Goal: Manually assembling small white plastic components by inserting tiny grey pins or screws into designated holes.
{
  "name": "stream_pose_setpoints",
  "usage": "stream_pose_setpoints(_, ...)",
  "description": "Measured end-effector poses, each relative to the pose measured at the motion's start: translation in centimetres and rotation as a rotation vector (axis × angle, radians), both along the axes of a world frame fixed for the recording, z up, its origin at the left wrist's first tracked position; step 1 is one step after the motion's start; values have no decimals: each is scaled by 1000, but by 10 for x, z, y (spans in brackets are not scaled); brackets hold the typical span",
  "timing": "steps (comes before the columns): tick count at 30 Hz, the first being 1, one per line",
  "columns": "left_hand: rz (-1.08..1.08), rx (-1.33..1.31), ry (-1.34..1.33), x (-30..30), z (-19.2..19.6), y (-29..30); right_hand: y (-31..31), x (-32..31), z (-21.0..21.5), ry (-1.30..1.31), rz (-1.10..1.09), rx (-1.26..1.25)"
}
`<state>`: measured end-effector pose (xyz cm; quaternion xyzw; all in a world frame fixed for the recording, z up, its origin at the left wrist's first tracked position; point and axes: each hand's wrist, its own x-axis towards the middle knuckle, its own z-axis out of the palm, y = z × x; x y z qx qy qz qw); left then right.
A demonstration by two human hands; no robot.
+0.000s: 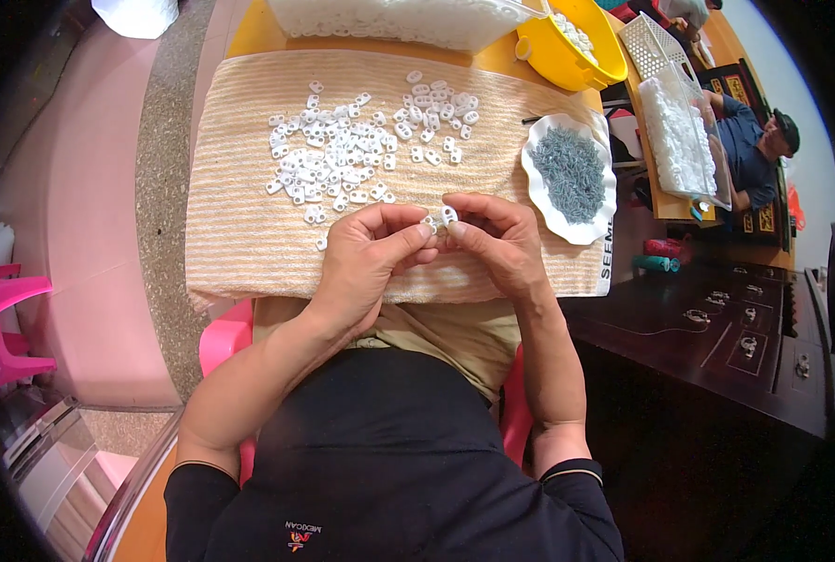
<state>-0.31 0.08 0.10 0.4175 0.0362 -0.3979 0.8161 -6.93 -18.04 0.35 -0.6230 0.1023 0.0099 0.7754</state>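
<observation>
A small white clip [448, 215] was pinched between the left hand [372, 258] and right hand [494, 242] above the towel [239, 225]; many loose clips [342, 155] were left waiting

Single head-worn fisheye view, directed steeply downward from above the seated person's lap. The towel-covered worktop [249, 234] is seen at close range across the upper centre; forearms enter from the lower edge. Straight edges are bent toward the dark circular rim, where the floor [89, 215] is shown.
</observation>
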Motion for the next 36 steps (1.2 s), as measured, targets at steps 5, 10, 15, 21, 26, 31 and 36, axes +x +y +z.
stream_pose_setpoints(5,-6,-4,-2,0,1,0,0,1,0,10,19,-72)
stream_pose_setpoints(10,-21,-7,-22,0,0,0,2,1,2,25,38,-51)
stream_pose_setpoints(15,-28,-6,-16,0,0,0,3,1,2,23,54,-66)
stream_pose_setpoints(21,-37,-6,-11,-1,0,0,3,1,5,42,74,-41)
stream_pose_setpoints(26,-39,-10,-4,0,1,0,2,0,5,48,77,-48)
stream_pose_setpoints(31,-38,-11,8,0,2,0,0,1,2,44,90,-23)
stream_pose_setpoints(36,-46,0,15,0,0,0,-1,0,1,44,93,-14)
